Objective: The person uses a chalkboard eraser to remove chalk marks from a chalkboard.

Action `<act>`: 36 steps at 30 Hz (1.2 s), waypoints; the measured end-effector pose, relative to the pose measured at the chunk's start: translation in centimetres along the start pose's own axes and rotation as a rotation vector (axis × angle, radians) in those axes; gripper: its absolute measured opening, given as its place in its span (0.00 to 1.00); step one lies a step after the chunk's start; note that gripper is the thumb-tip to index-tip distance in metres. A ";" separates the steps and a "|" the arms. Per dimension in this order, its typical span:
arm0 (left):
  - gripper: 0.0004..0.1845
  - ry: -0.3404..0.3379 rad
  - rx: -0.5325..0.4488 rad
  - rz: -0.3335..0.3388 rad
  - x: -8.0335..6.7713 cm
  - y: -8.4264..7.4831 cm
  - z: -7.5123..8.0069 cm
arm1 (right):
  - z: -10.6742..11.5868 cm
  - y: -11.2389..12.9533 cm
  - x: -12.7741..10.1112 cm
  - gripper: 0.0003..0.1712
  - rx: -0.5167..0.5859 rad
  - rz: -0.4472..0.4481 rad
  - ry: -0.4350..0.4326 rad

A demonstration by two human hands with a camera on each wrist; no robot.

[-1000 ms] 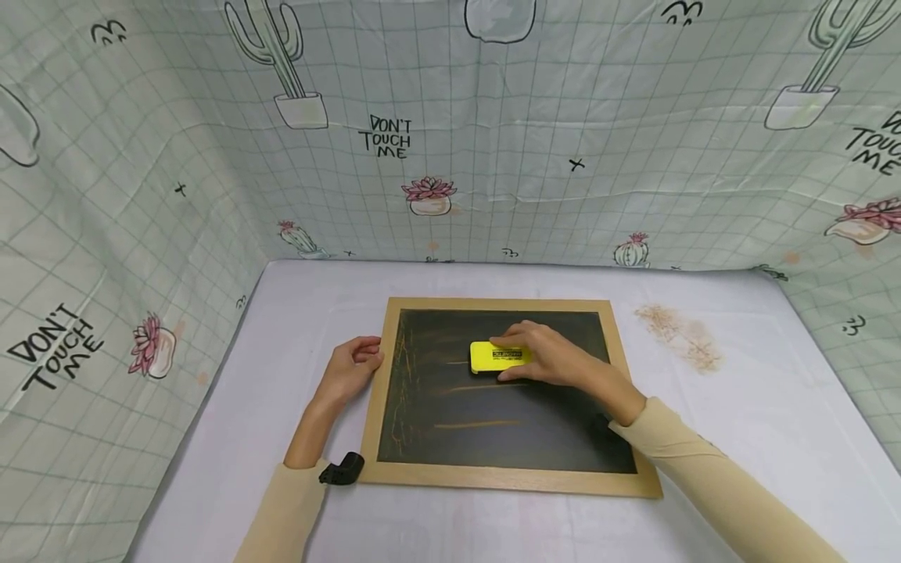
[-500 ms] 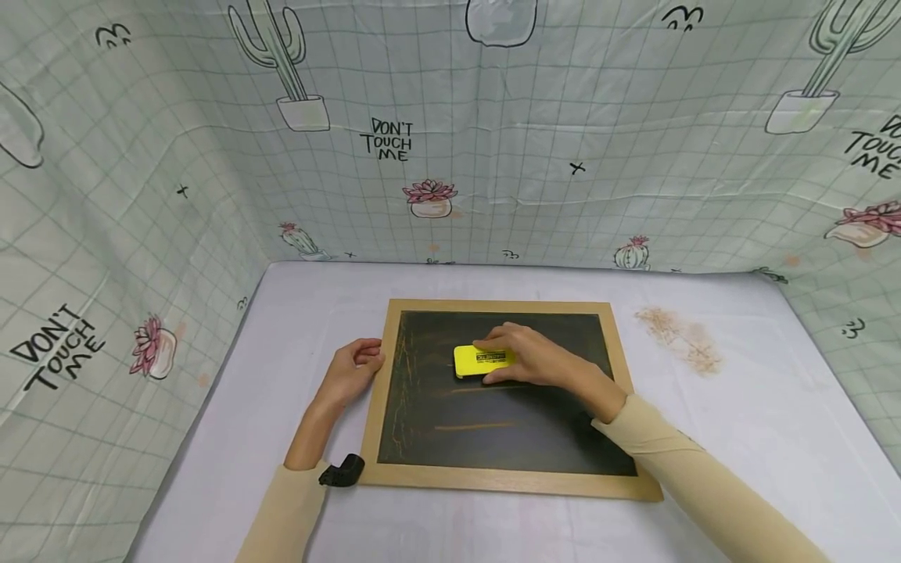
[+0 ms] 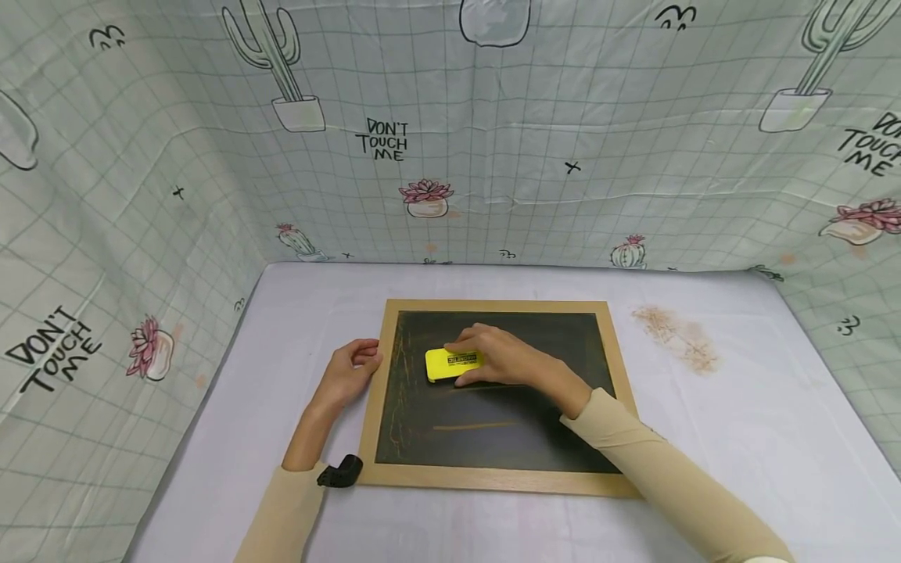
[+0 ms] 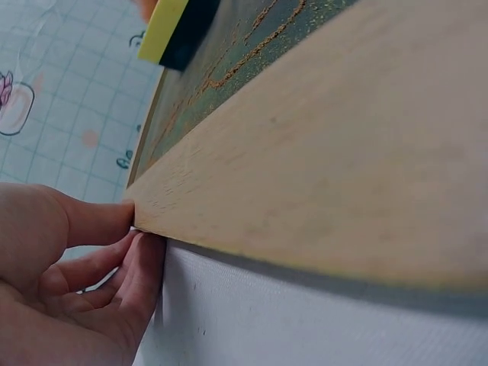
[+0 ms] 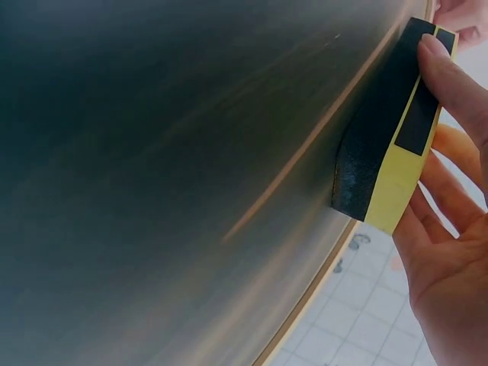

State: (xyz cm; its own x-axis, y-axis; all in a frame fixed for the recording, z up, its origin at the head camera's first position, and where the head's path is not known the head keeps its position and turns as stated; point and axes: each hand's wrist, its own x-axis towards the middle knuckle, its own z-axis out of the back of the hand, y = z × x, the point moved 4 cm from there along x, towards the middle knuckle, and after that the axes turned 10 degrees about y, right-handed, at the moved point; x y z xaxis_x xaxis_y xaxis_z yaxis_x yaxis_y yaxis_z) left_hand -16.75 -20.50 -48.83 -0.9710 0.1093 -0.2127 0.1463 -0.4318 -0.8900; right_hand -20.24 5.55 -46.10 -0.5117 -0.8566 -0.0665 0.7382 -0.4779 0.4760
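Note:
A wood-framed chalkboard lies flat on the white-covered table. My right hand grips a yellow magnetic board eraser with thumb and fingers on opposite sides. In the right wrist view the eraser's dark felt faces the board. At the board's left edge, my left hand pinches the wooden frame between thumb and fingers, as the left wrist view shows. Orange-brown chalk strokes mark the board: a line below the eraser and squiggles along the left side.
Brown chalk-like dust is spread on the tablecloth right of the board. A black device sits at the left wrist, close to the board's lower left corner. Grid-patterned cloth hangs behind and at both sides.
My right hand has slid the eraser leftward over the board. The upper chalk line is gone from view and the middle one shows shorter. My left hand stays in place.

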 end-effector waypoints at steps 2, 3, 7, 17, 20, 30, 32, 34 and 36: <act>0.19 0.001 -0.002 -0.007 0.0 0.0 0.0 | 0.0 0.2 0.3 0.36 0.001 0.006 0.001; 0.19 0.002 -0.004 -0.010 0.0 0.0 0.0 | 0.0 0.3 0.4 0.36 0.002 0.007 0.002; 0.18 -0.001 -0.012 -0.017 0.1 -0.1 0.0 | 0.0 0.4 0.4 0.36 0.011 -0.001 0.006; 0.17 0.005 -0.030 -0.015 0.1 -0.5 -0.2 | 0.4 0.0 -0.7 0.37 0.000 -0.023 0.005; 0.17 0.000 -0.030 -0.012 0.1 -0.5 -0.1 | 0.6 -0.2 -1.1 0.37 0.001 -0.033 0.002; 0.18 -0.010 -0.020 0.008 0.1 -0.3 0.0 | 1.2 -1.3 -2.9 0.36 -0.003 -0.069 -0.016; 0.17 -0.011 -0.021 0.004 0.0 -0.4 0.0 | 1.3 -1.5 -3.3 0.36 -0.001 -0.080 -0.015; 0.17 -0.010 -0.023 0.003 -0.1 -0.4 0.1 | 1.4 -1.7 -3.7 0.36 0.008 -0.093 -0.013; 0.17 -0.012 -0.021 0.011 -0.1 -0.3 0.2 | 1.4 -1.8 -4.0 0.36 0.016 -0.100 -0.013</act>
State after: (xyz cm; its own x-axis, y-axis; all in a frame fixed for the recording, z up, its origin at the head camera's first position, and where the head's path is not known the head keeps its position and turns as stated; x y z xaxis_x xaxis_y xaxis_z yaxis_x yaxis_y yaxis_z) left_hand -16.71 -20.52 -48.45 -0.9715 0.0937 -0.2176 0.1607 -0.4144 -0.8958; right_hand -20.18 10.15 -45.44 -0.5879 -0.8024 -0.1029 0.6763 -0.5573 0.4817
